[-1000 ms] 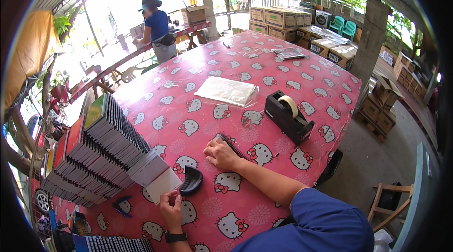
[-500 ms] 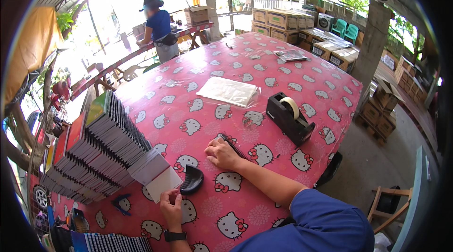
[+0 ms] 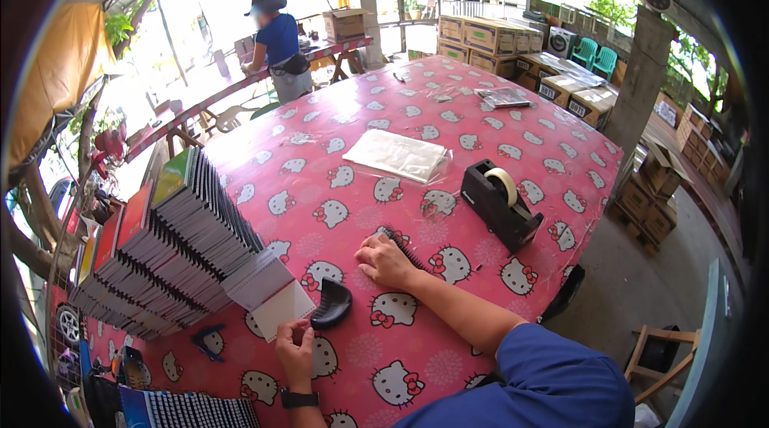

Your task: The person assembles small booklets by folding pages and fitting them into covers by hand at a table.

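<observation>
My left hand, with a dark watch on its wrist, has its curled fingers at the near edge of a white punched sheet. That sheet joins an upper page lying against the notebook stack. Just right of it rests a curved black plastic piece with ridges, apart from the hand. Farther right, my right hand lies palm down on the table, its fingers bent over one end of a black spiral binding coil. The part of the coil under the hand is hidden.
Tall piles of spiral notebooks stand at the left; more notebooks lie at the near left. A black tape dispenser and white plastic sleeves sit on the pink table. A person stands at a far bench.
The whole view has shifted slightly, so things appear a little farther right. Both hands keep nearly the same places by the sheet and the coil.
</observation>
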Tool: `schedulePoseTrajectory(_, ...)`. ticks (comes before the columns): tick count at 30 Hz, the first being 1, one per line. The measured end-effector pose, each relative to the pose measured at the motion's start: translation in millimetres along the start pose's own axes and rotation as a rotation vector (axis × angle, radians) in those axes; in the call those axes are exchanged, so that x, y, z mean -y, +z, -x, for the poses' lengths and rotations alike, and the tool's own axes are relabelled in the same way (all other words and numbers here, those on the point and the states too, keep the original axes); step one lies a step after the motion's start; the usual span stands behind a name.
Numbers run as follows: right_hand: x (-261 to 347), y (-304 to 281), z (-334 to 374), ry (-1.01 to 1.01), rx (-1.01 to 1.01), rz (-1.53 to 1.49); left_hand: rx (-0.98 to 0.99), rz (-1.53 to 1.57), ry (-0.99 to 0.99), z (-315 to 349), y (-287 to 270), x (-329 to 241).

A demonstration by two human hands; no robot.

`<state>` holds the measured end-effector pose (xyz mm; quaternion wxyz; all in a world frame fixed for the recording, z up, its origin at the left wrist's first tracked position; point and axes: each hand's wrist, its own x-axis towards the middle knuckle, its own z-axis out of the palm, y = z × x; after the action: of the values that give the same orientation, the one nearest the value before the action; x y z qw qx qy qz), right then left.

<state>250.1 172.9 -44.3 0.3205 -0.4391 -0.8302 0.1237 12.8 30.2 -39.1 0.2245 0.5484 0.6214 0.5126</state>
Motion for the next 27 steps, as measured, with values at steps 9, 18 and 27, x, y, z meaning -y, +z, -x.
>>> schedulePoseTrajectory(9, 13, -1, -4, -0.028, -0.079, -0.139, -0.056, -0.195, 0.12, -2, -4, -8)
schedulePoseTrajectory(18, 61, 11, -35, -0.319, 0.136, -0.192, -0.069, -0.428, 0.183, -3, -8, 14)
schedulePoseTrajectory(27, 127, 49, -66, -0.614, 0.604, 0.363, -0.252, -0.292, 0.176, -12, -28, 9)
